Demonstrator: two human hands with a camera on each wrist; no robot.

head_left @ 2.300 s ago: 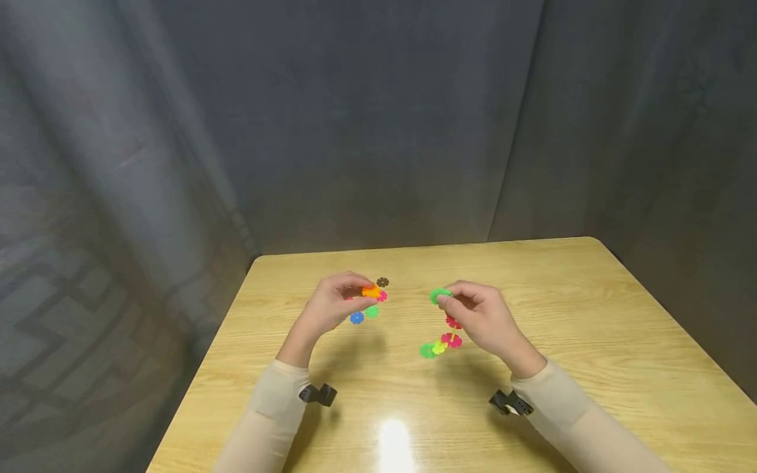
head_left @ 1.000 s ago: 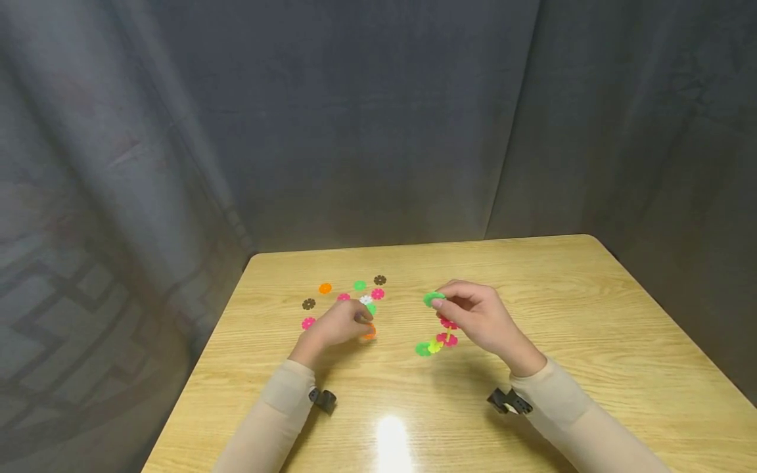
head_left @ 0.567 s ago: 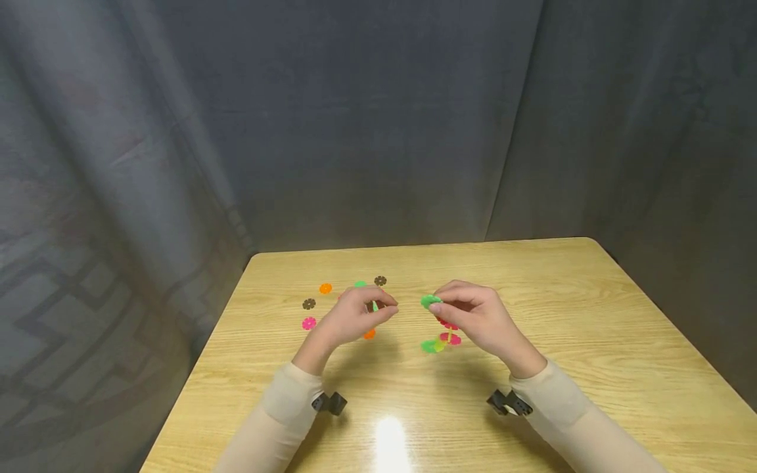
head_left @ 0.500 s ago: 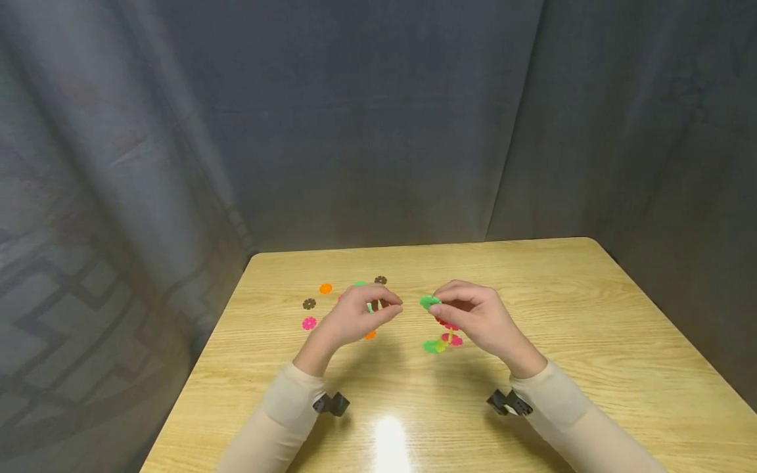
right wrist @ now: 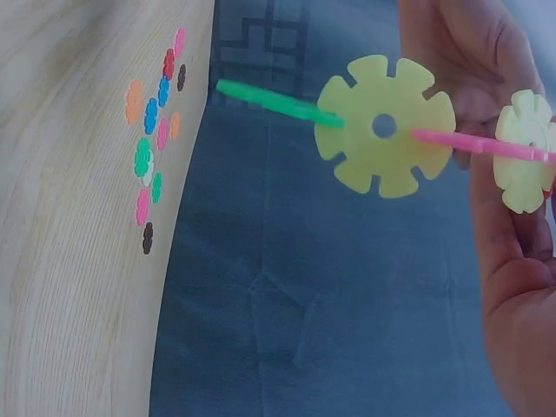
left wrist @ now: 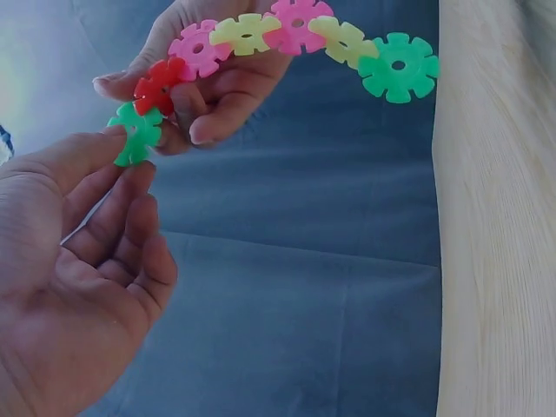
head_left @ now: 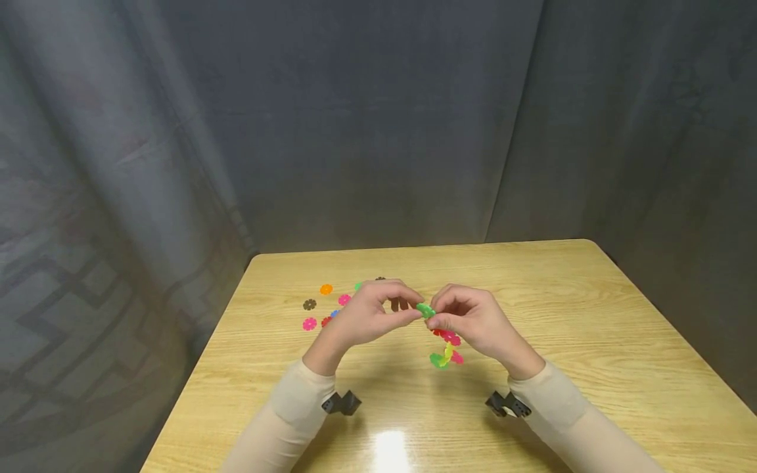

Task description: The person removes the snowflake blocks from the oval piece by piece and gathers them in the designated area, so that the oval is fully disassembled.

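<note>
In the head view my hands meet over the middle of the wooden table (head_left: pixel 591 328). My left hand (head_left: pixel 414 310) pinches a single green notched disc (head_left: pixel 425 310) between thumb and fingers; the left wrist view shows that green disc (left wrist: pixel 137 132) touching the red end disc (left wrist: pixel 161 84) of a chain. My right hand (head_left: pixel 440 316) grips the chain of discs (head_left: pixel 445 348) near that red end. The chain (left wrist: pixel 295 24) runs red, pink, yellow, pink, yellow, green and hangs free. The right wrist view shows its yellow disc (right wrist: pixel 385 126) face-on.
Several loose discs lie on the table left of my hands: orange (head_left: pixel 326 289), brown (head_left: pixel 309 304), pink (head_left: pixel 309 323) and others, also seen as a loose cluster (right wrist: pixel 155 130) in the right wrist view. Grey curtains close off the table's far side and both sides.
My left hand dropped to the loose discs, picked up a green one and carried it right to the chain's end. My right hand kept the chain and shifted slightly left and down.
</note>
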